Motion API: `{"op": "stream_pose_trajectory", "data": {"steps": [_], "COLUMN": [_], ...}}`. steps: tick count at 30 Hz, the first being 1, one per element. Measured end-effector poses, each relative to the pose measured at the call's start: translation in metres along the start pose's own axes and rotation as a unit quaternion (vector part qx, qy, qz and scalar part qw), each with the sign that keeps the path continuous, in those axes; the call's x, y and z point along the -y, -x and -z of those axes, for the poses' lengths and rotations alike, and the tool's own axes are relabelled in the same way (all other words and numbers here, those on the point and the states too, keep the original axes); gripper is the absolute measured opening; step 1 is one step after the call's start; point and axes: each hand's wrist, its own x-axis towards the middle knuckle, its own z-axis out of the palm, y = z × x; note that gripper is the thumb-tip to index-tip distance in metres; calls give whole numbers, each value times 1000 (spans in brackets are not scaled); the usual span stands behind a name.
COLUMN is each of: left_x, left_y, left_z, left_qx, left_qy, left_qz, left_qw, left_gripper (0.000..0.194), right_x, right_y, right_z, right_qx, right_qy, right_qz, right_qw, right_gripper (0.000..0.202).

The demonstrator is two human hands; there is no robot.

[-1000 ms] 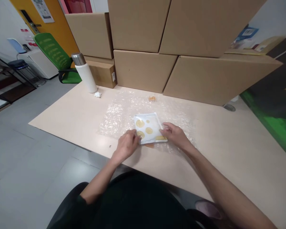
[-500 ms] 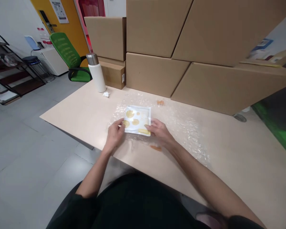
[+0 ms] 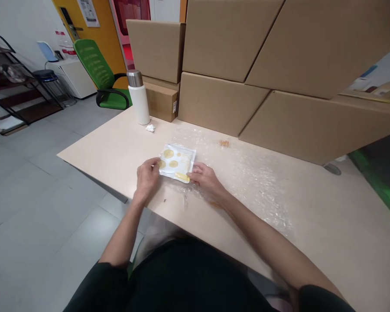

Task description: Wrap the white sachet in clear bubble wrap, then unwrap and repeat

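A flat white packet (image 3: 178, 161) with yellow round spots is held between my two hands over the table. My left hand (image 3: 147, 175) pinches its left edge. Fingers of my right hand (image 3: 206, 177) grip the lower right corner, by a yellow patch. Beneath and to the right of the packet, clear bubble wrap (image 3: 253, 182) lies spread on the tabletop. A small orange piece (image 3: 224, 143) rests on the wrap behind the packet. Another orange item, partly hidden, shows under my right wrist.
Large cardboard boxes (image 3: 221, 102) are stacked along the table's (image 3: 97, 151) back edge. A white bottle (image 3: 139, 102) with a metal cap stands at the back left, beside a crumpled white scrap (image 3: 150, 128). A green chair (image 3: 94, 65) is beyond.
Both hands and the packet have shifted left over the table, and the packet is turned slightly clockwise. The camera view has swung a little, so the boxes and bottle appear further right.
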Motion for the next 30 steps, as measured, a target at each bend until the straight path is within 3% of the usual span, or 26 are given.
{"op": "stream_pose_trajectory", "data": {"steps": [4,7,10,13,16,19,25,27,30], "left_x": [6,10,13,16,17,17,20,18,5], "left_y": [-3,-4,-5,-6,-9,-15,-27,-27,-20], "left_z": [1,1,1,2,5,9,14,13,9], "left_qx": [20,27,38,25,17,50,88,94,100], "left_qy": [-49,-90,-113,-167,-232,-232,-59,-30,114], "left_qz": [11,5,-12,-35,-29,-7,31,23,12], "left_qw": [999,996,993,985,972,972,994,995,988], "left_gripper": [34,34,34,40,50,49,30,32,37], "right_x": [-5,-7,-5,0,4,8,16,17,17], "right_y": [-3,-5,-7,-8,-8,-8,-8,-8,-10], "right_z": [-2,2,1,-11,-29,-41,-46,-44,-35], "right_qx": [26,15,-32,-3,44,51,33,38,47], "right_qy": [56,204,372,480,571,625,637,619,560], "right_qz": [16,65,181,263,244,199,181,182,187], "right_qw": [998,977,910,837,783,753,748,763,805], "right_gripper": [48,38,33,36,44,48,49,48,49]}}
